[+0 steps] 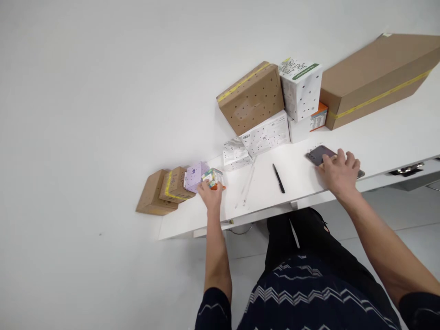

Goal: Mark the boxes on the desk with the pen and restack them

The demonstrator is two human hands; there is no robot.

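At the left end of the white table, my left hand (211, 196) is closed around the near side of a small colourful box (213, 175) with green, white and orange printing. The box is beside a purple box (196, 176), and its near face is partly hidden by my fingers. Over to the right, my right hand (341, 173) lies across a dark smartphone (321, 154), its fingers bent and gripping the phone's edges. Between my hands a black pen (278, 178) lies on the tabletop.
Brown boxes (153, 192) stand at the table's left end. Along the wall are white dotted boxes (266, 136), a brown dotted box (252, 98) on top, a white lettered box (302, 89), an orange-edged box (319, 117) and a long cardboard box (381, 75). The table's front edge (261, 211) is near my body.
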